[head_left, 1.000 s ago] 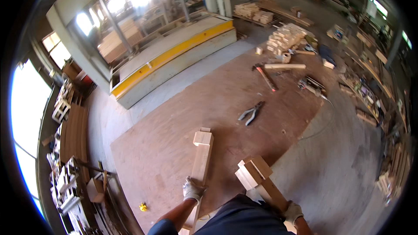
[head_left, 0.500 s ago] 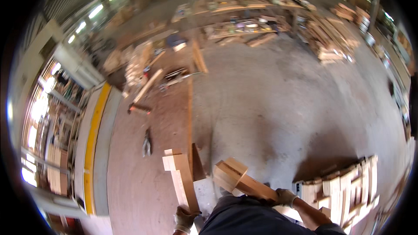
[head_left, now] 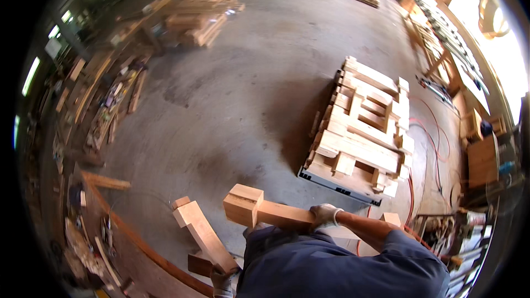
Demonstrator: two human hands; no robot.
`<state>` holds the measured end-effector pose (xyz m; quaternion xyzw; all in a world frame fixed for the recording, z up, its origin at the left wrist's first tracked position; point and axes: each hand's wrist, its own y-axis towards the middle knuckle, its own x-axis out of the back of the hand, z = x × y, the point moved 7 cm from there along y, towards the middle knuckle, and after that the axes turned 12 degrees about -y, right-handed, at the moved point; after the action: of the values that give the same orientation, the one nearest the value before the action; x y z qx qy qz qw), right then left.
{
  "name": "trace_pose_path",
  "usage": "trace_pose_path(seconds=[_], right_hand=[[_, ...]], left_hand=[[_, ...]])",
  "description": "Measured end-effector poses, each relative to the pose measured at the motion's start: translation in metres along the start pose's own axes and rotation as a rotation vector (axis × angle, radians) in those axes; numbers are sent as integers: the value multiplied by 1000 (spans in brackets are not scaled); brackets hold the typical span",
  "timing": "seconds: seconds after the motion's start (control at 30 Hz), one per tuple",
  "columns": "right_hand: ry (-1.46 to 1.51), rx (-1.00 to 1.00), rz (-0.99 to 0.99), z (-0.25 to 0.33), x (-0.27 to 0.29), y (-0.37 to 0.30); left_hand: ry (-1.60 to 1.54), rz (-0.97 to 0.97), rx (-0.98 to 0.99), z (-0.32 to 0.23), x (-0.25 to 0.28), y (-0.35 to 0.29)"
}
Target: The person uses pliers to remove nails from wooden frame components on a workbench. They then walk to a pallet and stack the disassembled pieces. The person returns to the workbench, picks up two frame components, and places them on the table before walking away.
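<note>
My right hand (head_left: 324,216), in a pale work glove, is closed around the shaft of a wooden post (head_left: 284,214). A thick square block (head_left: 243,203) forms that post's far end. At the lower edge my left hand (head_left: 223,282), also gloved, grips a second wooden post (head_left: 205,237), which slants away to the left and has a stepped block end. Both posts are held in front of my dark blue clothing, their block ends apart from each other. A short, darker wooden piece (head_left: 200,265) shows beside the left post; whether it is attached cannot be told.
A pallet (head_left: 339,186) stacked with wooden posts and blocks stands on the concrete floor to the right. Red hoses (head_left: 411,187) lie beyond it. At the lower left is a brown-edged workbench (head_left: 143,245) with tools. Lumber piles (head_left: 201,14) stand far left.
My view has swung to the right, so the workbench slid to the lower left and the stacked pallet came into the middle right. Both hands still hold their posts.
</note>
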<state>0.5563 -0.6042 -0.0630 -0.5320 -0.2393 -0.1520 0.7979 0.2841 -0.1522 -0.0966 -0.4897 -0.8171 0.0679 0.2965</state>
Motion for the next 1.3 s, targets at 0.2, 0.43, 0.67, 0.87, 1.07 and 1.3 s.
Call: trace_pose_path(seconds=[0.2, 0.43, 0.67, 0.87, 1.07, 1.3], right_hand=[[176, -197, -123, -9, -11, -16], [362, -412, -201, 1, -29, -14], [558, -527, -226, 15, -5, -14], [603, -525, -198, 2, 20, 24], [623, -457, -181, -39, 80, 92], [572, -383, -188, -89, 170, 121]], left_hand=[[-495, 305, 323, -6, -19, 93], [-789, 480, 662, 46, -21, 203], [-744, 454, 709, -16, -63, 263], [-682, 475, 722, -72, -106, 317], [-637, 472, 700, -139, -139, 372], [-585, 493, 698, -225, -185, 427]])
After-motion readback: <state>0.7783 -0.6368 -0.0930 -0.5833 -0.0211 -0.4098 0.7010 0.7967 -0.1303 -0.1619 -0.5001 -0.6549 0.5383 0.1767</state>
